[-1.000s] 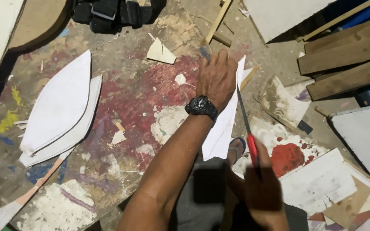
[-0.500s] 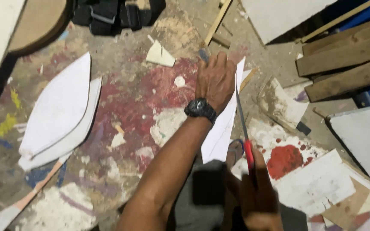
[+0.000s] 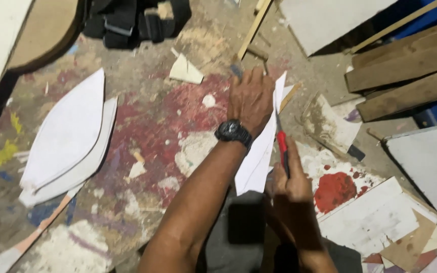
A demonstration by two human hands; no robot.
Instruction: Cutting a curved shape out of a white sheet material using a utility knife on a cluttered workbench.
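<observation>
My left hand (image 3: 250, 97), with a black wristwatch (image 3: 233, 133) on its wrist, presses flat on a white pointed sheet (image 3: 259, 156) lying on the paint-stained floor. My right hand (image 3: 288, 179) grips a red-handled utility knife (image 3: 282, 146). Its blade runs along the sheet's right edge, just beside my left hand. The lower part of the sheet is partly hidden by my forearm.
A stack of white leaf-shaped cut pieces (image 3: 69, 139) lies at the left. Wooden planks (image 3: 405, 71) and white boards (image 3: 431, 162) sit at the right. A thin wooden stick (image 3: 253, 28), a small triangular offcut (image 3: 185, 71) and a black strap bundle (image 3: 132, 20) lie at the top.
My right hand and the knife have drawn a little toward me along the sheet's edge. My left hand stays pressed on the sheet.
</observation>
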